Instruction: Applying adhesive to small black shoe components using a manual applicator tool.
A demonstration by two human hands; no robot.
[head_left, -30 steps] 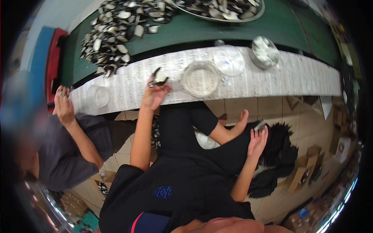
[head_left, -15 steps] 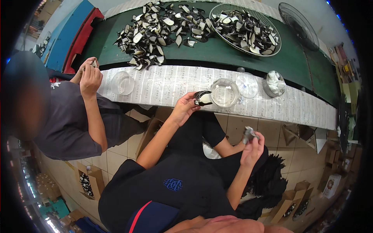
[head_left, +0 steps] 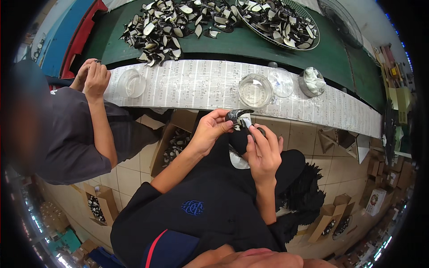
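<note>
My left hand pinches a glossy black, curved shoe part with a cream inner side, just off the table's near edge. My right hand is closed on a small crumpled rag, whitish with darker grey parts and partly hidden by my fingers. The rag is pressed against the right end of the shoe part. On the table strip just beyond my hands stands a round clear bowl, which seems to hold clear liquid.
Right of the bowl are a clear round lid and a tub of white wads. Several black-and-cream parts lie heaped on the green belt beside a full wire basket. A co-worker sits at left, near another clear bowl.
My right hand has come up and left with the rag, from beside my lap to the shoe part. My left hand has brought the part slightly toward me, away from the bowl.
</note>
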